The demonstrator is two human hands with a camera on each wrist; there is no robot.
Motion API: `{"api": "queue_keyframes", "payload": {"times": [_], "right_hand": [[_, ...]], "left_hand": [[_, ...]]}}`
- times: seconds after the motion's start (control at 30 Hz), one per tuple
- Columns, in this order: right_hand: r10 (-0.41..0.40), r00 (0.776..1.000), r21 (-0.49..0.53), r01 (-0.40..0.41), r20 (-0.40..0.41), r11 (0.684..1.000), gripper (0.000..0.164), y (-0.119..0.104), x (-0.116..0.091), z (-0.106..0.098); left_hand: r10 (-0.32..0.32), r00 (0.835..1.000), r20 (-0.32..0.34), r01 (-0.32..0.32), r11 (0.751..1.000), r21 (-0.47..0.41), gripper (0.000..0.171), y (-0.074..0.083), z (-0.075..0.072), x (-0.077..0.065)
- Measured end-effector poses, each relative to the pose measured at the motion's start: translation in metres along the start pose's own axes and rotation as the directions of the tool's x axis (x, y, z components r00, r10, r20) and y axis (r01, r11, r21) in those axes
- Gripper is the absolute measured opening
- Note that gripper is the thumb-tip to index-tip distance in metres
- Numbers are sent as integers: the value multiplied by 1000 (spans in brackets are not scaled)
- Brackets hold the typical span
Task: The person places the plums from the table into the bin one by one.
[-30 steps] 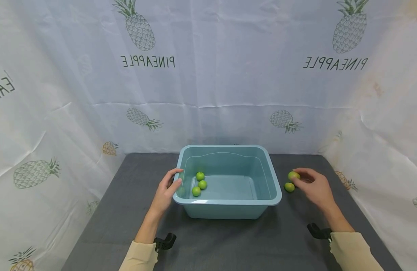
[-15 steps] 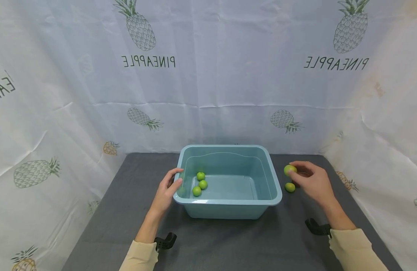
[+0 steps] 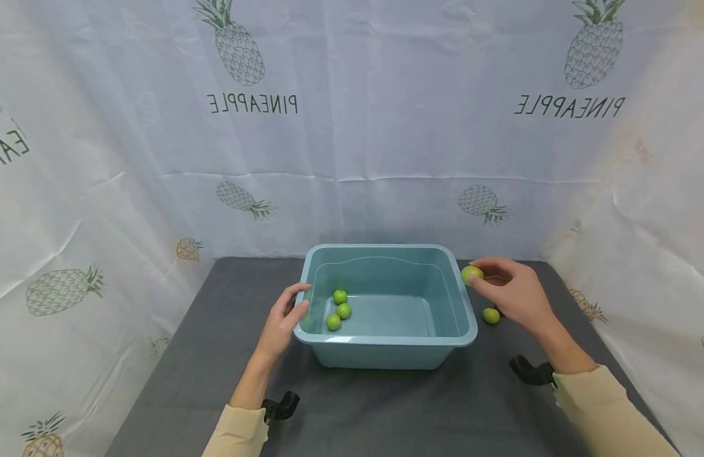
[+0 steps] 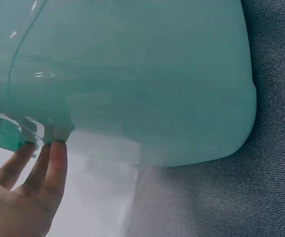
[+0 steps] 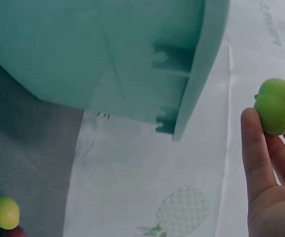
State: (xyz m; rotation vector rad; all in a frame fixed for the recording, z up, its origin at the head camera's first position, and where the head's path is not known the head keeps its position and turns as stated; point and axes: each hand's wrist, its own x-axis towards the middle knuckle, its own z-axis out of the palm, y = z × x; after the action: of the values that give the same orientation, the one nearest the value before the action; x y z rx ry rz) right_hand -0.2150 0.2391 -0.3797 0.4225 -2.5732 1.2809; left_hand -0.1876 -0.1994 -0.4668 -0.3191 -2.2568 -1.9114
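Note:
The light blue-green plastic basin (image 3: pixel 380 357) stands in the middle of the table. My left hand (image 3: pixel 280 324) holds its left rim, and in the left wrist view the fingertips (image 4: pixel 58 148) bend against that rim. Between right-hand thumb and fingers I pinch a small round green fruit (image 5: pixel 276 106) with a little nub. This right hand (image 3: pixel 514 292) is raised beside the basin's right rim, and the fruit overlaps that rim's outer edge in the head view. Inside the basin, three green fruits (image 3: pixel 343 310) lie toward the left. Another yellow-green fruit (image 3: pixel 491 316) rests on the table at the right.
A dark grey cloth covers the table (image 3: pixel 386 412). White pineapple-print curtain (image 3: pixel 380 127) hangs behind it and along both sides. In the right wrist view, a small part of a red thing (image 5: pixel 15 232) shows next to the table fruit.
My right hand has lifted the pinched fruit off its spot near the other table fruit and carried it left and up to the basin's rim. The left hand stays on the rim.

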Motion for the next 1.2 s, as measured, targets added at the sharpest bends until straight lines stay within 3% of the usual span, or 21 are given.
{"api": "queue_keyframes", "payload": {"times": [0.47,0.73,1.2], "right_hand": [[1,995,23,-3,102,1000,37,-40,21,1],[-100,988,85,90,120,992,32,-59,36,14],[-196,968,138,176,156,975,27,-85,60,33]], "left_hand": [[-7,1000,0,7,1000,-2,37,-1,0,-1],[-3,1000,-7,3,1000,2,36,0,1,0],[0,1000,-10,0,1000,9,37,0,0,0]]}}
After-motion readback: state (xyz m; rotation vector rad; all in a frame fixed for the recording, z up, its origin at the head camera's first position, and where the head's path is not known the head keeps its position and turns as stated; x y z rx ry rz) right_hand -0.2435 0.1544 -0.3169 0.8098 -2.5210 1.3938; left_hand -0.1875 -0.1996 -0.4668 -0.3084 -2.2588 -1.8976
